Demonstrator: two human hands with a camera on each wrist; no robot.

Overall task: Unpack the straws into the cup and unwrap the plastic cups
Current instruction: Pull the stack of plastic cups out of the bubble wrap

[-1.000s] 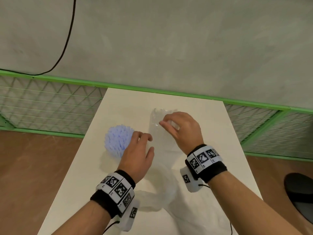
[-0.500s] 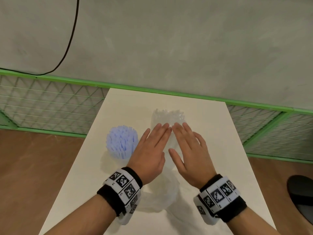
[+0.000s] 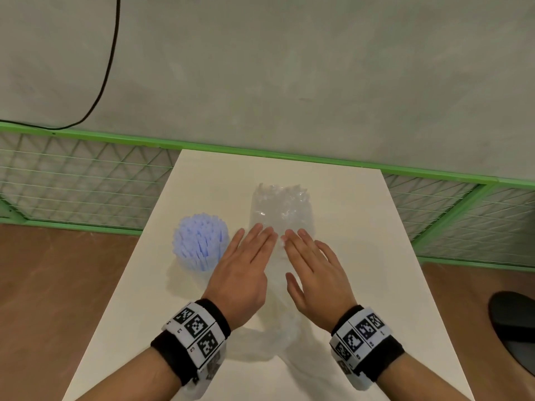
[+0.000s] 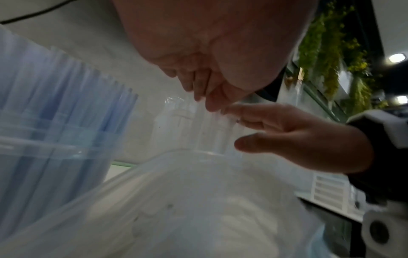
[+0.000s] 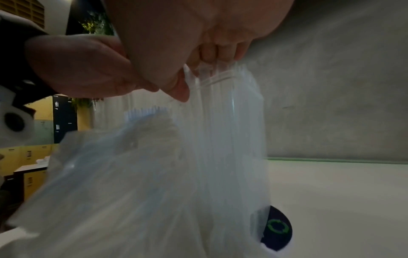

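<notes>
I am resting my flat left hand [image 3: 243, 273] and right hand [image 3: 314, 273] on the slippery, crushable wrapped cups [image 3: 280, 209], judging the wrapper's crinkled top the best grip.

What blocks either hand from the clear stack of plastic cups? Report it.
Nothing visible does. The left hand and right hand lie flat, fingers straight, over the clear stack of plastic cups. The cup of blue straws stands off to the left.
</notes>
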